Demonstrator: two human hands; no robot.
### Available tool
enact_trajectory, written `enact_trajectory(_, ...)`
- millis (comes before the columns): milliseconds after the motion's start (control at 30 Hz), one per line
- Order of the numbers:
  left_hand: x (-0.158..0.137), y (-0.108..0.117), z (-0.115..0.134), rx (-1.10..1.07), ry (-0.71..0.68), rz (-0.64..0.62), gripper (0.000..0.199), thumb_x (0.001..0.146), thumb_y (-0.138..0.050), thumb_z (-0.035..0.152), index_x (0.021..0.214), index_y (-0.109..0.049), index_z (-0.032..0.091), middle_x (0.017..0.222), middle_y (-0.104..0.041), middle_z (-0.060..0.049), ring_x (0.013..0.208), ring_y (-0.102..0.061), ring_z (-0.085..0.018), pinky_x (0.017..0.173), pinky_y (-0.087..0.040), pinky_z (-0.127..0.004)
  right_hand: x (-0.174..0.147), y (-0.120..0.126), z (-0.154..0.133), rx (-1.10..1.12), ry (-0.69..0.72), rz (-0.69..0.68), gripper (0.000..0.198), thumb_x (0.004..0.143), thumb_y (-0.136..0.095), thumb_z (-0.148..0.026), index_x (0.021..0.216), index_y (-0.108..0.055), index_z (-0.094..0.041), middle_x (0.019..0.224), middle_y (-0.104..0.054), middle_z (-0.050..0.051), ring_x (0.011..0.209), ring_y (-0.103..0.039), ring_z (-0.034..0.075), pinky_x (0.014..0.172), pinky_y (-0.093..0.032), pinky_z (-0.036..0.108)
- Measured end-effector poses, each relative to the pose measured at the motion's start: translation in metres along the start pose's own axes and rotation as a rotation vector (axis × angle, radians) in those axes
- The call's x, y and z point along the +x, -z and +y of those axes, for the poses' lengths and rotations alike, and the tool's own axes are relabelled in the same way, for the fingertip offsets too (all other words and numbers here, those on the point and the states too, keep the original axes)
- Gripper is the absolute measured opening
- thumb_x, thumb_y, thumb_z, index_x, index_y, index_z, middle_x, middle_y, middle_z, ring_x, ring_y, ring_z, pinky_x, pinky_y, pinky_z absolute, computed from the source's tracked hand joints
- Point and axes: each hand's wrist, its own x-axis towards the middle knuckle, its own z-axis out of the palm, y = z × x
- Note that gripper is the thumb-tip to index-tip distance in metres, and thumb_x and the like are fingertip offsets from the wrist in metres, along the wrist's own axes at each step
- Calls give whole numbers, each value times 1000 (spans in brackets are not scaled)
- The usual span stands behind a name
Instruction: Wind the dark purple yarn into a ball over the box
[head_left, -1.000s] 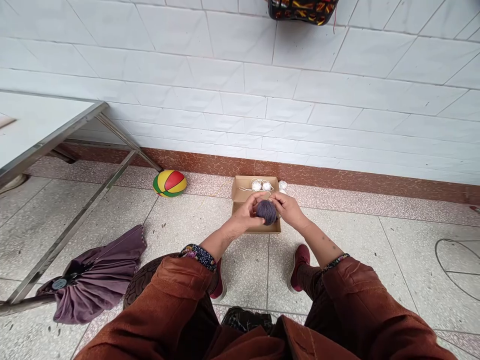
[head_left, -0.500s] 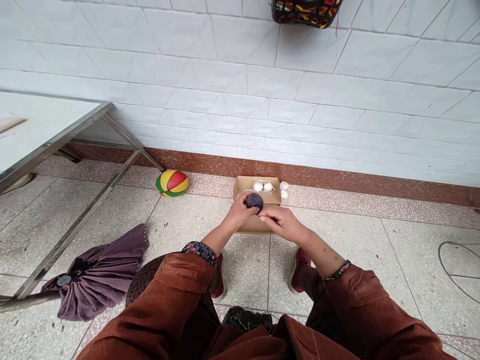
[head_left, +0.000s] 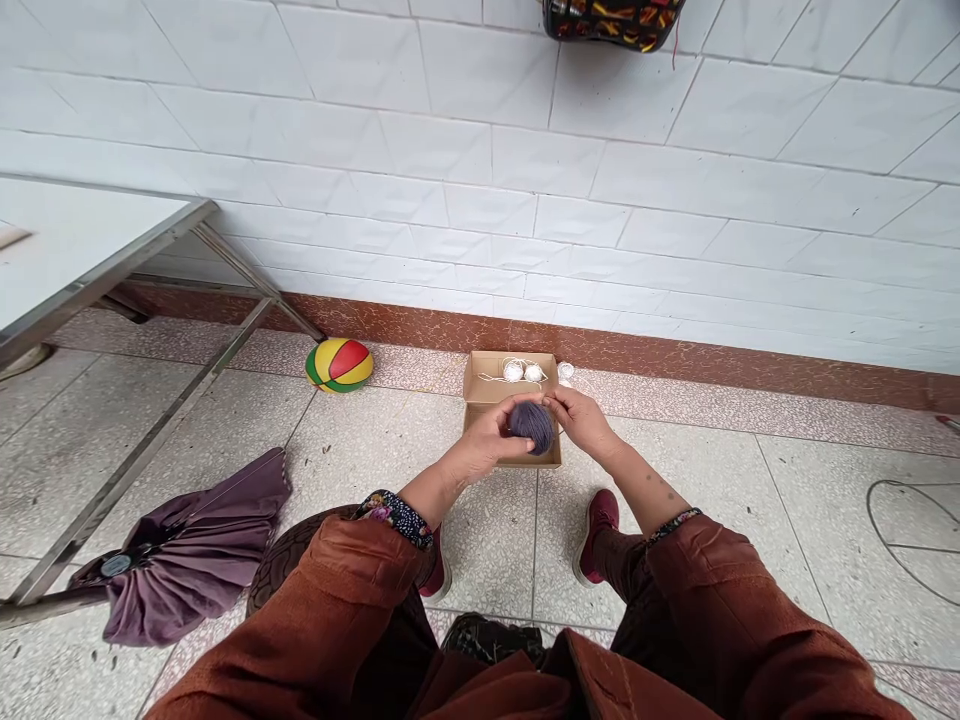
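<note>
A dark purple-grey ball of yarn (head_left: 532, 428) is held by my left hand (head_left: 486, 440), whose fingers curl round its left side and underside. My right hand (head_left: 586, 422) is at the ball's upper right, thumb and fingertips pinched together; the strand between them is too fine to see clearly. Below both hands lies an open cardboard box (head_left: 471, 378), partly covered by them. In its far part sit two small white balls of yarn (head_left: 513, 371) with loose white strands. Another small white ball (head_left: 565, 371) rests on the floor just right of the box.
A striped ball (head_left: 340, 365) lies on the floor left of the box. Further left are a metal-framed table (head_left: 97, 270) and a purple pleated cloth (head_left: 199, 560). A thin wire ring (head_left: 877, 520) is at far right. A patterned dark object (head_left: 611, 22) hangs at the wall.
The yarn ball has shifted right and slightly nearer in my left hand. My right hand has gone from below the ball's right side up to its upper right.
</note>
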Motion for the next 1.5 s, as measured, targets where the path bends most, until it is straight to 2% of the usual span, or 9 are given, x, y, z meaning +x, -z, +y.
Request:
enact_trajectory(233,7,12,2,-141,-65,190,56,65,-85,19,119,-68,22,117,-68,-6,113,-59,-22,105,-41,-37,-11,-15,-17,-50,-22,-164,12,99,-52,-22,97,-65,-20,87,-70,5,79,-63,18,71,-45,27)
enact_trajectory(367,13,21,-1,-64,-33,293,55,70,-79,24,122,-64,20,116,-67,-6,110,-60,-21,102,-43,-37,-18,-15,-31,90,139,-195,15,100,-51,-25,98,-65,-21,94,-71,6,84,-65,19,78,-48,29)
enact_trajectory(500,16,24,-5,171,-12,331,57,75,-72,30,129,-58,19,119,-65,-8,110,-59,-24,100,-46,-40,-23,-5,-48,264,199,-234,17,99,-55,-32,94,-66,-20,78,-66,1,70,-60,15,70,-47,27)
enact_trajectory(767,5,10,-4,450,21,66,70,75,-64,23,144,-50,23,144,-53,-10,134,-46,-31,113,-37,-47,-7,22,-53,445,115,-14,21,98,-59,-38,89,-68,-22,86,-69,3,79,-62,17,75,-49,30)
enact_trajectory(867,-1,5,-2,370,-2,-35,75,74,-63,19,147,-49,27,150,-50,-7,139,-41,-31,119,-29,-48,-1,18,-39,343,110,77,20,96,-60,-37,86,-67,-22,84,-69,3,80,-61,18,77,-48,31)
enact_trajectory(933,-3,3,-1,234,7,-30,77,72,-62,18,147,-48,29,150,-50,-6,135,-46,-30,114,-35,-46,1,10,-30,285,84,105,21,96,-59,-37,83,-66,-21,81,-67,3,76,-60,18,74,-46,30)
enact_trajectory(1033,-6,2,0,-69,110,-42,78,73,-58,22,149,-45,29,139,-58,-9,110,-61,-27,84,-50,-38,0,-4,-22,237,24,87,24,97,-54,-37,80,-61,-22,75,-63,1,71,-58,17,68,-44,28)
enact_trajectory(1133,-6,3,3,-310,148,-72,75,72,-56,24,146,-48,23,125,-64,-12,92,-65,-24,66,-49,-31,-4,-14,-19,230,-13,2,22,99,-49,-34,83,-60,-22,75,-62,0,69,-57,17,66,-44,27)
enact_trajectory(1500,6,16,8,-333,48,217,48,70,-75,20,116,-65,19,109,-68,-7,91,-63,-18,79,-53,-31,-16,-18,-27,69,95,-124,14,99,-50,-25,91,-60,-21,85,-67,3,81,-63,19,75,-47,28)
